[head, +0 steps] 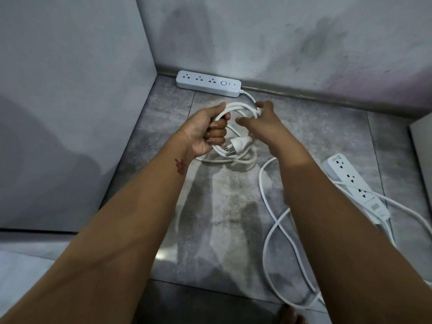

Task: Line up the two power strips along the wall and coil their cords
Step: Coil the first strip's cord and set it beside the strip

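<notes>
You have one power strip [208,83] already lying along the wall [280,43], and its cord [236,106] is nearly coiled. The second strip [357,185] lies apart at your right, its cord [268,220] loose on the floor [210,230]. Your left hand [208,132] is closed around the loops, the plug [238,144] just beside its fingers. Your right hand [261,120] pinches the far side of the coil, other fingers half open.

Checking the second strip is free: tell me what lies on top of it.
A loose white cord crosses the second power strip near its lower sockets. The right forearm hides its left edge.
</notes>
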